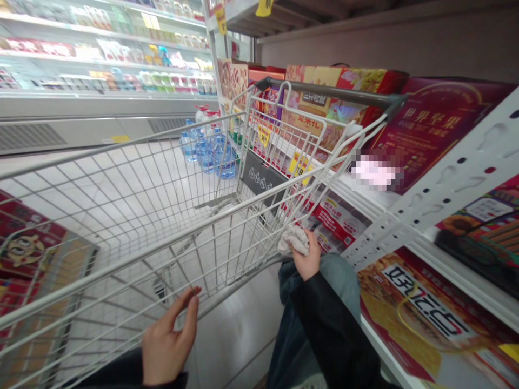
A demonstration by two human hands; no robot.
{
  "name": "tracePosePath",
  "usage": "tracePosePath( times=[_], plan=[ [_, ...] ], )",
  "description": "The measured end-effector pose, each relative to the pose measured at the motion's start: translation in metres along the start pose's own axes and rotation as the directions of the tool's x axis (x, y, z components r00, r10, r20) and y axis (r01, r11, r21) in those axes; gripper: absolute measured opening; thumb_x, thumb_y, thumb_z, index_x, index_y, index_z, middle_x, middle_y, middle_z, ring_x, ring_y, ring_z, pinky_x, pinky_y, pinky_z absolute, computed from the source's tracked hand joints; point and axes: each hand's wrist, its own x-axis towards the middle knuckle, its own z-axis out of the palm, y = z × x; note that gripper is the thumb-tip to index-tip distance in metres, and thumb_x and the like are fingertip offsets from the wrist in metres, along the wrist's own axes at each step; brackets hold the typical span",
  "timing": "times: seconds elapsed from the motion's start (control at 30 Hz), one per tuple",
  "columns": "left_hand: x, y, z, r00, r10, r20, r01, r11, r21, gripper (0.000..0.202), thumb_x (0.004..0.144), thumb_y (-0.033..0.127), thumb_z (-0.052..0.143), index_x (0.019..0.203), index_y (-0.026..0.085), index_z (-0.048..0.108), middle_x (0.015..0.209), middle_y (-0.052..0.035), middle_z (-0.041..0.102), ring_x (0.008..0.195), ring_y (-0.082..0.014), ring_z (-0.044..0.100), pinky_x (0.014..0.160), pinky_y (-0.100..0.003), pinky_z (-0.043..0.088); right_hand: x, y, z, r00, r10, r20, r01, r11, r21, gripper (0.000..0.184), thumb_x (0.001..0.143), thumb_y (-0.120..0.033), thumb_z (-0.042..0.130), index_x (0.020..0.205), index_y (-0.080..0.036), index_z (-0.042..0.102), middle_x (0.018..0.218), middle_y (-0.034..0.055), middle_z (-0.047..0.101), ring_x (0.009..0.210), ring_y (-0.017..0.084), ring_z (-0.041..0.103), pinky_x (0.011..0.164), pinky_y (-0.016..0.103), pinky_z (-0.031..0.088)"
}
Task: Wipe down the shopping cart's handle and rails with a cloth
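Way over on the left there's a red printed gift box (pixel 28 248) sitting low, and behind it a long chilled display case (pixel 101 70) packed with drinks and snacks. At the near end of a wire shopping cart (pixel 162 178), the left hand (pixel 168 340) hangs with its fingers (pixel 184 316) half open and loosely curled, tips just beside the cart's wires. As far as I can tell it isn't gripping anything, more like it's ready to steady the cart. Beyond the cart's far end are some bottled water packs (pixel 206 151). The right hand (pixel 306 258) is closed narrow around a bunched grey-white cloth (pixel 292 241), right up by the cart's rim, probably just the easy way to carry it. Over on the right, a white metal shelf upright (pixel 458 173) stands beside stacked red boxed nut gift sets (pixel 438 129)
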Motion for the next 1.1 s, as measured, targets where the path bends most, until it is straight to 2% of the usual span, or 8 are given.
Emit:
tracePosePath(
  times=[0.13, 0.37, 0.47, 0.63, 0.73, 0.83, 0.93, 1.1],
  plan=[
    [0.003, 0.003, -0.002, 0.999, -0.031, 0.026, 0.031, 0.999, 0.009, 0.034, 0.099, 0.054, 0.057, 0.115, 0.031, 0.077, 0.109, 0.0039, 0.083, 0.091, -0.0184, 0.08, 0.076, -0.022, 0.059, -0.016, 0.007, 0.007, 0.998, 0.001, 0.06, -0.001, 1.0, -0.004, 0.036, 0.077, -0.033, 0.076, 0.111, -0.022, 0.069, 0.101, 0.0049, 0.073, 0.093, 0.026, 0.071, 0.085, 0.043, 0.061],
    [0.003, 0.0, -0.003, 1.0, 0.02, 0.021, -0.02, 1.0, 0.005, 0.034, 0.098, 0.053, 0.058, 0.113, 0.03, 0.078, 0.105, 0.005, 0.083, 0.095, -0.0188, 0.08, 0.078, -0.021, 0.059, 0.008, -0.01, -0.006, 0.997, -0.045, -0.07, 0.045, 0.999, -0.005, 0.046, 0.081, -0.029, 0.072, 0.126, -0.022, 0.064, 0.12, 0.0096, 0.07, 0.113, 0.028, 0.067, 0.102, 0.046, 0.056],
    [-0.001, -0.003, -0.001, 1.0, 0.014, 0.008, -0.014, 1.0, 0.003, 0.032, 0.098, 0.053, 0.059, 0.115, 0.032, 0.077, 0.107, 0.0054, 0.083, 0.098, -0.019, 0.08, 0.081, -0.021, 0.058, 0.0, 0.001, -0.002, 1.0, 0.016, 0.027, -0.016, 1.0, -0.01, 0.044, 0.08, -0.033, 0.073, 0.122, -0.022, 0.064, 0.113, 0.0089, 0.072, 0.105, 0.027, 0.069, 0.096, 0.047, 0.059],
    [0.001, -0.002, -0.001, 1.0, -0.003, 0.023, 0.003, 1.0, 0.012, 0.034, 0.098, 0.054, 0.058, 0.114, 0.031, 0.078, 0.106, 0.0048, 0.083, 0.096, -0.0191, 0.08, 0.077, -0.021, 0.058, -0.024, 0.017, 0.007, 0.982, 0.029, 0.184, -0.029, 1.0, -0.001, 0.031, 0.069, -0.034, 0.08, 0.096, -0.025, 0.07, 0.087, 0.0022, 0.073, 0.079, 0.024, 0.071, 0.074, 0.039, 0.061],
    [0.001, -0.002, -0.001, 1.0, -0.024, 0.02, 0.024, 1.0, -0.003, 0.037, 0.097, 0.056, 0.057, 0.114, 0.031, 0.078, 0.107, 0.0033, 0.083, 0.095, -0.0203, 0.08, 0.077, -0.023, 0.058, -0.013, 0.007, -0.002, 0.989, 0.024, 0.147, -0.024, 1.0, -0.003, 0.035, 0.076, -0.032, 0.077, 0.11, -0.024, 0.069, 0.102, 0.0056, 0.074, 0.094, 0.025, 0.071, 0.086, 0.042, 0.061],
    [-0.002, 0.0, -0.001, 0.998, -0.061, 0.034, 0.061, 0.998, -0.013, 0.036, 0.098, 0.055, 0.058, 0.114, 0.031, 0.078, 0.11, 0.002, 0.082, 0.095, -0.0207, 0.08, 0.079, -0.024, 0.058, 0.012, -0.009, -0.015, 1.0, -0.001, 0.03, 0.001, 1.0, -0.002, 0.045, 0.083, -0.035, 0.076, 0.125, -0.023, 0.064, 0.119, 0.0091, 0.07, 0.11, 0.027, 0.068, 0.1, 0.046, 0.057],
    [-0.003, 0.005, -0.002, 0.994, -0.099, 0.048, 0.1, 0.995, -0.018, 0.036, 0.099, 0.054, 0.057, 0.116, 0.031, 0.077, 0.113, 0.0002, 0.082, 0.096, -0.0215, 0.08, 0.082, -0.026, 0.058, 0.023, -0.015, -0.019, 0.998, -0.046, -0.037, 0.046, 0.999, -0.014, 0.048, 0.083, -0.036, 0.077, 0.127, -0.023, 0.063, 0.122, 0.0101, 0.069, 0.113, 0.028, 0.067, 0.103, 0.047, 0.056],
    [-0.002, 0.005, -0.002, 0.994, -0.096, 0.051, 0.098, 0.995, -0.032, 0.035, 0.098, 0.054, 0.058, 0.117, 0.031, 0.077, 0.112, 0.0003, 0.082, 0.094, -0.0207, 0.08, 0.082, -0.025, 0.058, -0.006, 0.005, 0.0, 0.995, -0.022, 0.093, 0.027, 0.998, -0.049, 0.035, 0.077, -0.037, 0.077, 0.108, -0.022, 0.068, 0.098, 0.0062, 0.073, 0.09, 0.026, 0.071, 0.082, 0.045, 0.061]
  ],
)
